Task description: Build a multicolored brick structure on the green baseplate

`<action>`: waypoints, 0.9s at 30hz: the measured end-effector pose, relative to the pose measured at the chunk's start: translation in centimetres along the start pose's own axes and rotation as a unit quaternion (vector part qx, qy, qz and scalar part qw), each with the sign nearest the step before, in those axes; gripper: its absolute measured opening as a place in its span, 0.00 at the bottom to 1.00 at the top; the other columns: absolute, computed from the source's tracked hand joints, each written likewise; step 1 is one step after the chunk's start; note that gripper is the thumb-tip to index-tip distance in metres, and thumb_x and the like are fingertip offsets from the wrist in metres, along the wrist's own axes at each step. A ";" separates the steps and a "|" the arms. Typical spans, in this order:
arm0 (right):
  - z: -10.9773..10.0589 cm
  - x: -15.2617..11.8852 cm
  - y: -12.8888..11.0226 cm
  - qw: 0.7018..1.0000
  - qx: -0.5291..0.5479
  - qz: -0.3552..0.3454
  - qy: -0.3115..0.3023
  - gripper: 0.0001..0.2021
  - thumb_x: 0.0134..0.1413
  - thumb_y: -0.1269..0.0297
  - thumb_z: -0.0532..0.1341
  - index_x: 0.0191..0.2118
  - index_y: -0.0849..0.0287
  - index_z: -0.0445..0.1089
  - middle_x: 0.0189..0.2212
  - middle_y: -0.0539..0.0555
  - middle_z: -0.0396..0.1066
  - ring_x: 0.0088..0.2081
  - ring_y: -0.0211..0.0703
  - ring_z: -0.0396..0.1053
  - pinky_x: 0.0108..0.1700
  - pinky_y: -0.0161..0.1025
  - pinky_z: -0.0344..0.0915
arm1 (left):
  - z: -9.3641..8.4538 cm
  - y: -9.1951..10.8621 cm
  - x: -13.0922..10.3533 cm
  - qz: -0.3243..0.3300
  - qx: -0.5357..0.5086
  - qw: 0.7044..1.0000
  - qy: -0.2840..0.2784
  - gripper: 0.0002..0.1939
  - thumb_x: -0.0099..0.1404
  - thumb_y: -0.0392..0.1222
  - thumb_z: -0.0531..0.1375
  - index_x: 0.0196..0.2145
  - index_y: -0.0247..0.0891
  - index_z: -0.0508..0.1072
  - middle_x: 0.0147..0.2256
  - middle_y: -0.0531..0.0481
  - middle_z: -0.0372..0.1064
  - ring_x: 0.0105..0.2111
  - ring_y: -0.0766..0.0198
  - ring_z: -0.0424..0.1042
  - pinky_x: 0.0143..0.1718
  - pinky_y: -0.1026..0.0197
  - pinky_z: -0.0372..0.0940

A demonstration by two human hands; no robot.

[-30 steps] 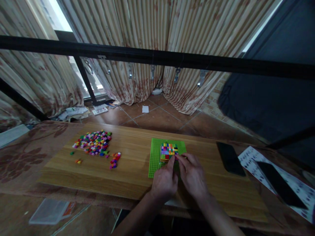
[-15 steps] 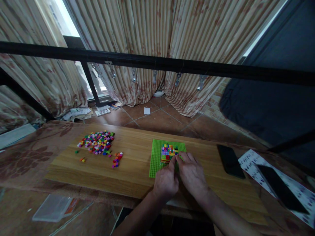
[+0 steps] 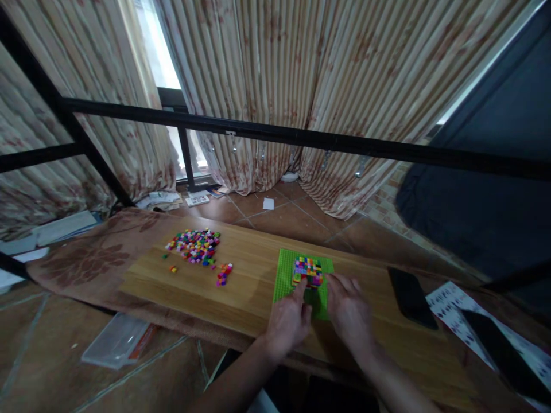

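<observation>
On a green studded baseplate (image 3: 282,281) stands a low, many-coloured block of small toy bricks (image 3: 307,269). My left hand (image 3: 288,321) is in front of it, index finger stretched out to the block's near side and thumb held apart; I see nothing in it. My right hand (image 3: 350,304) is over the baseplate's right edge, beside the block, fingers stretched forward and slightly bent. Whether its fingertips touch the plate I cannot tell, and no brick shows in it.
A pile of loose bricks (image 3: 196,245) lies at the left of the wooden board (image 3: 241,298), with a smaller cluster (image 3: 224,274) nearer. To the right are a black phone (image 3: 412,297), a printed sheet (image 3: 451,304) and another dark flat object (image 3: 503,350). A black rail (image 3: 275,135) crosses beyond.
My hands have drawn apart. The right has moved off the block to the plate's right edge, showing more of the block. The camera view has shifted, too.
</observation>
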State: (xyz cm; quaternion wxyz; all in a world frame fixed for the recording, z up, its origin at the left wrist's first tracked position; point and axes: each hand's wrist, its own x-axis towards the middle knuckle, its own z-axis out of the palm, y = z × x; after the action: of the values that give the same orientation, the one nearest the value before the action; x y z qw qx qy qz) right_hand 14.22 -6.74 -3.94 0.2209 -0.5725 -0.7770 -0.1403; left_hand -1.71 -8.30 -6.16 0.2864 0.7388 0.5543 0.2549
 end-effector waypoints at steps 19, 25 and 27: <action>9.5 4.9 -18.5 0.947 0.286 -0.073 -0.126 0.07 0.58 0.66 0.58 0.41 0.57 0.71 0.36 0.55 0.71 0.42 0.46 0.67 0.44 0.41 0.63 | -9.0 -11.8 -7.6 -0.225 -0.105 0.935 0.253 0.22 0.63 0.39 0.55 0.55 0.37 0.66 0.29 0.53 0.70 0.28 0.66 0.69 0.33 0.65 0.63; 10.4 4.6 -19.7 0.971 0.206 -0.038 -0.115 0.05 0.58 0.63 0.59 0.34 0.57 0.69 0.33 0.55 0.68 0.40 0.47 0.64 0.44 0.42 0.59 | -8.9 -13.0 -7.5 -0.238 -0.112 0.930 0.258 0.22 0.61 0.37 0.56 0.54 0.36 0.67 0.33 0.50 0.72 0.31 0.65 0.70 0.36 0.64 0.64; 10.3 4.4 -19.3 0.971 0.203 -0.043 -0.116 0.07 0.61 0.66 0.56 0.33 0.57 0.69 0.33 0.55 0.68 0.40 0.45 0.64 0.44 0.41 0.58 | -8.9 -13.0 -7.4 -0.241 -0.102 0.932 0.252 0.21 0.61 0.37 0.56 0.53 0.37 0.68 0.34 0.50 0.72 0.32 0.65 0.71 0.37 0.63 0.65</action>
State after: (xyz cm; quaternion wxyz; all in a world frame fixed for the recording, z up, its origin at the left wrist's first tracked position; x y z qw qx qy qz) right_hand -7.14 -4.10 -9.94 0.2345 -0.4944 -0.8333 0.0786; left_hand -18.54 -11.28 -9.47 0.2640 0.4616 0.7404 0.4112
